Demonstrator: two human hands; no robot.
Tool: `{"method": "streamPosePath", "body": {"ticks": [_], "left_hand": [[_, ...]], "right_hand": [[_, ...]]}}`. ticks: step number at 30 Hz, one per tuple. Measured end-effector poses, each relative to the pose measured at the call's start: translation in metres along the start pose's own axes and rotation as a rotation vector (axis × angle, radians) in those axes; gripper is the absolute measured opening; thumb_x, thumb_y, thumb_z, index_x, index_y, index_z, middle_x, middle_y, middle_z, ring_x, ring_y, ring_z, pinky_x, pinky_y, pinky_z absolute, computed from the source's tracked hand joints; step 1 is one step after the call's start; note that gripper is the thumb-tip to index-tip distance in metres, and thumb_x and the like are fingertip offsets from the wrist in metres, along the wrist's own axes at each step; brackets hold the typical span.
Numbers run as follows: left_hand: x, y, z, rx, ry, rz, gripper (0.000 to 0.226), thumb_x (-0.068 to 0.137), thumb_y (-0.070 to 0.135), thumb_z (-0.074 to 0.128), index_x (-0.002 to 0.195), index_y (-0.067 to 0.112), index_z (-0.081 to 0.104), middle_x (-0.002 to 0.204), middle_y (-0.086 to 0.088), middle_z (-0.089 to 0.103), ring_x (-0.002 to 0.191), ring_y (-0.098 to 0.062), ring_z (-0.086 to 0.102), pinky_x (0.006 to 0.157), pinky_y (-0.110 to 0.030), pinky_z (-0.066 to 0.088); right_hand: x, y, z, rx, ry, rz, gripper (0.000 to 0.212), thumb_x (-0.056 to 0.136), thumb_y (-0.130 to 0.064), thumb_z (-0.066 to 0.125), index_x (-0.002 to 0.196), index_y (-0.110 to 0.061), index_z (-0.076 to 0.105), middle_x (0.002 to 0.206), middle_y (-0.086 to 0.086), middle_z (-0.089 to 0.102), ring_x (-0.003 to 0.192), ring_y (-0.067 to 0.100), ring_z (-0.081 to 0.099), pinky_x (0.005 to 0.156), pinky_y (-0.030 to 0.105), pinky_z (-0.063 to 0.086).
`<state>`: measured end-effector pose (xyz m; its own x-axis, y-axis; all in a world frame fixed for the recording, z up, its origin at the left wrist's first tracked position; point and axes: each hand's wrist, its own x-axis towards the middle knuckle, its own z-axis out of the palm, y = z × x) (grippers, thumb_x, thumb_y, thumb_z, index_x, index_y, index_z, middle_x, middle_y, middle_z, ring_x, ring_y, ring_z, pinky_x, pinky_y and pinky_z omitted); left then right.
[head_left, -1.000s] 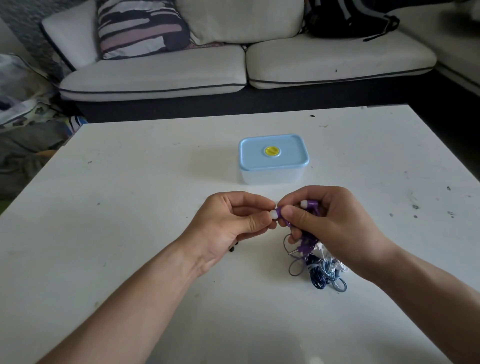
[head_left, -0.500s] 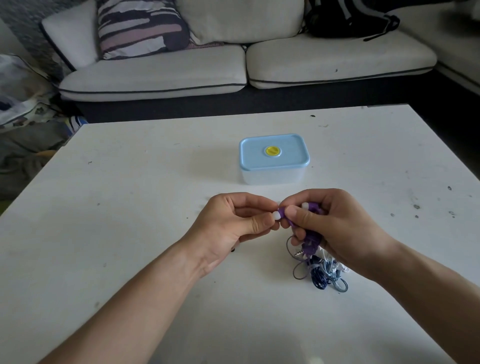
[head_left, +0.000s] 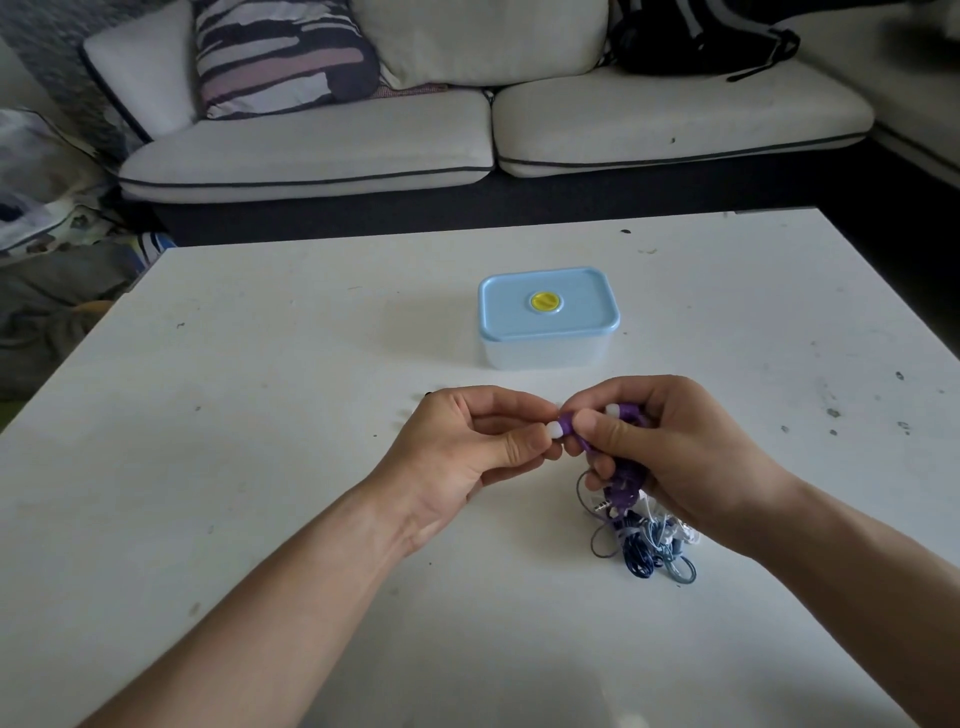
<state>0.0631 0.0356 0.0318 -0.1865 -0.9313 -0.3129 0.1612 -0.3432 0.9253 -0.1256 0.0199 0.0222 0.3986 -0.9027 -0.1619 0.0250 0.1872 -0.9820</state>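
Purple earphones (head_left: 623, 480) with white tips are bunched in my right hand (head_left: 675, 452), which grips them just above the white table (head_left: 234, 415). One purple earbud with a white tip (head_left: 557, 429) sticks out to the left, and my left hand (head_left: 467, 447) pinches that tip between thumb and forefinger. Below my right hand a tangle of blue, grey and white earphone cables (head_left: 644, 551) lies on the table, partly hidden by the hand.
A clear plastic box with a light blue lid and yellow centre button (head_left: 548, 317) stands closed just beyond my hands. A white sofa (head_left: 467, 135) with a striped cushion (head_left: 280, 52) and a black backpack (head_left: 691, 36) lies behind the table. Clutter sits at the far left.
Both hands stay together at the earbud, shifting only slightly; the fingers have adjusted a little on the white tip.
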Motion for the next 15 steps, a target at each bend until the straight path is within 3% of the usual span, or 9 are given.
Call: {"method": "streamPosePath", "body": {"ticks": [5,15], "left_hand": [[0.0016,-0.0022,0.0008,0.037,0.044,0.008,0.018,0.061,0.011,0.078,0.079,0.014,0.076,0.08,-0.013,0.074,0.075,-0.019,0.072,0.069,-0.022,0.055],[0.0014,-0.0074,0.0059,0.05,0.081,0.012,0.021,0.06,0.017,0.08,0.08,0.015,0.076,0.083,-0.016,0.074,0.079,-0.021,0.072,0.071,-0.022,0.055]], "right_hand": [[-0.0021,-0.0028,0.0035,-0.209,0.111,-0.098,0.009,0.089,-0.008,0.07,0.083,-0.012,0.075,0.065,0.002,0.067,0.055,0.02,0.063,0.051,0.029,0.051],[-0.0026,-0.0016,0.0054,-0.35,0.182,-0.129,0.009,0.085,-0.014,0.075,0.078,-0.02,0.075,0.069,0.005,0.071,0.055,0.019,0.067,0.052,0.031,0.053]]}}
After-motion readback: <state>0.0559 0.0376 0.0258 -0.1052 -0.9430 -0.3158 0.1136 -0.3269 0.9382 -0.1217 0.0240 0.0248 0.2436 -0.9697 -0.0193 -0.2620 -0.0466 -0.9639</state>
